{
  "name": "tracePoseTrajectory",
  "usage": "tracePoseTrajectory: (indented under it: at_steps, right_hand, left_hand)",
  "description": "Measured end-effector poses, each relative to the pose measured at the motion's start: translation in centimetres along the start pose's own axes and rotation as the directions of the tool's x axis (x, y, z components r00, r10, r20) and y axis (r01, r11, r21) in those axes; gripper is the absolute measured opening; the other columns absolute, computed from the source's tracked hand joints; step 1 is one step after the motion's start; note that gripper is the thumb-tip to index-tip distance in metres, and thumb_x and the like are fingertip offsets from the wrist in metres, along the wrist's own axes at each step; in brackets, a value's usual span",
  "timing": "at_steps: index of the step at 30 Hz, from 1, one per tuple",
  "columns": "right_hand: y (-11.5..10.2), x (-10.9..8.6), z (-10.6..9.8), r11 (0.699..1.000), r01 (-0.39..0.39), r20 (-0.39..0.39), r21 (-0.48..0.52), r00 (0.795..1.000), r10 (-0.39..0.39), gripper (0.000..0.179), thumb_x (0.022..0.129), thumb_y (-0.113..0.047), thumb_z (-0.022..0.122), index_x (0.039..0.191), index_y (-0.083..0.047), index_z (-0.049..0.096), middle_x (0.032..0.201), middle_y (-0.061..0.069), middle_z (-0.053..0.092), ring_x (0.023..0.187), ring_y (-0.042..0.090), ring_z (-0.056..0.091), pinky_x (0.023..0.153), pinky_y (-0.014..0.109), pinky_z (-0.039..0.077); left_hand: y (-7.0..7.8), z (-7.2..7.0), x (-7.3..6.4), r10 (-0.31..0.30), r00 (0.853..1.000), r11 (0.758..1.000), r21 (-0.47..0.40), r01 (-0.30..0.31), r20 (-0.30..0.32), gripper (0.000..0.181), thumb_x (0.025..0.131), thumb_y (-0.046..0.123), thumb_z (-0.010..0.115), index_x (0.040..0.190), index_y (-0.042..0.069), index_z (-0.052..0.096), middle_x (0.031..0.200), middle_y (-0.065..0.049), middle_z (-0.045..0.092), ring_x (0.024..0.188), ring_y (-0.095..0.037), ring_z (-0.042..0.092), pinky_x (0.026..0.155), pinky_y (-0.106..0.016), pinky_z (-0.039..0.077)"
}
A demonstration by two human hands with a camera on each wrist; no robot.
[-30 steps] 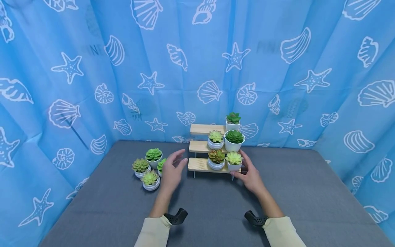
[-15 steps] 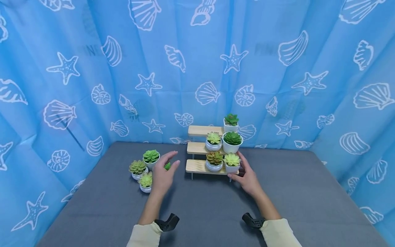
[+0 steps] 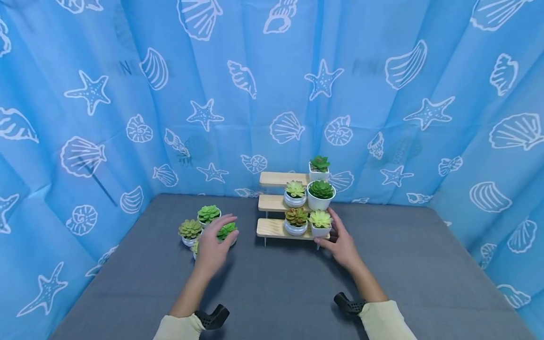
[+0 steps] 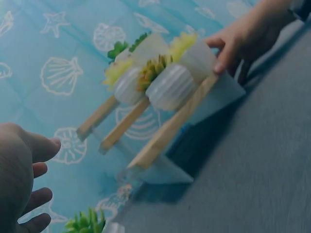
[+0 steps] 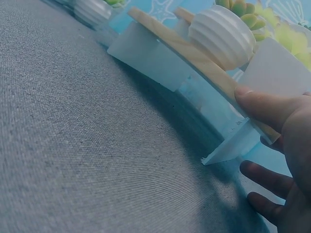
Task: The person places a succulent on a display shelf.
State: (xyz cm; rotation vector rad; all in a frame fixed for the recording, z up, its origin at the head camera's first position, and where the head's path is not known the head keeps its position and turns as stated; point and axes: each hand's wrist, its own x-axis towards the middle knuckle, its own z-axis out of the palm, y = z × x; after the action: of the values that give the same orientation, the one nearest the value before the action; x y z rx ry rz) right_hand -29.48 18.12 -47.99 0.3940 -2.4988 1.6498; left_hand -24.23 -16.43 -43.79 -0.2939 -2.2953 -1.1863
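A three-tier wooden display stand (image 3: 272, 227) with clear side supports holds several potted succulents on its right half. At its front right corner, my right hand (image 3: 343, 248) grips the lowest board, thumb (image 5: 257, 104) on the front edge, index finger beside a yellow-green succulent in a square white pot (image 3: 320, 223). My left hand (image 3: 212, 248), fingers apart and holding nothing, hovers at a group of potted succulents left of the stand. A bright green succulent (image 3: 228, 230) shows between its thumb and fingers, apparently untouched. The hand partly hides a yellow-green one (image 3: 195, 249).
Behind the left hand stand an olive succulent (image 3: 190, 229) and a green one (image 3: 208, 214). On the stand are a reddish-brown succulent (image 3: 296, 217), a dark green one (image 3: 321, 190) and others. A blue shell-print curtain (image 3: 255, 94) borders the grey table (image 3: 276, 293).
My left hand has moved left, away from the stand, to the potted succulents there. The right hand keeps its place at the stand's corner.
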Motion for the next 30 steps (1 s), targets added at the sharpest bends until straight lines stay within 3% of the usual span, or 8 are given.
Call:
tracePoseTrajectory:
  at_steps: [12,24,30]
  right_hand:
    - [0.2,0.0,-0.1,1.0,0.003,0.001,-0.016,1.0,-0.003,0.097,0.084,-0.012,0.077,0.157,-0.018,0.013,0.142,0.027,0.043,0.119,0.043,0.053,0.095,0.054,0.045]
    - [0.2,0.2,-0.1,0.999,0.039,-0.002,0.005,0.999,-0.039,0.097,0.084,-0.01,0.078,0.157,-0.022,0.015,0.141,0.027,0.044,0.118,0.043,0.053,0.093,0.053,0.046]
    - [0.5,0.1,-0.2,1.0,0.023,0.009,0.004,1.0,-0.023,0.098,0.084,-0.012,0.078,0.157,-0.026,0.015,0.143,0.026,0.043,0.12,0.042,0.052,0.095,0.056,0.044]
  left_hand:
    - [-1.8,-2.2,-1.3,0.096,0.995,0.993,0.066,-0.093,-0.04,0.04,0.08,0.001,0.078,0.119,0.004,0.068,0.128,-0.016,0.06,0.122,-0.038,0.05,0.101,-0.058,0.035]
    - [-3.5,-3.7,-3.0,0.095,0.994,0.988,0.129,-0.087,-0.057,0.052,0.077,0.003,0.082,0.126,0.004,0.063,0.134,-0.02,0.054,0.123,-0.04,0.046,0.102,-0.057,0.031]
    - [-4.4,-4.4,-4.5,0.03,0.997,0.989,0.149,-0.02,-0.067,0.055,0.077,0.005,0.082,0.128,0.004,0.06,0.133,-0.02,0.054,0.12,-0.04,0.047,0.099,-0.054,0.034]
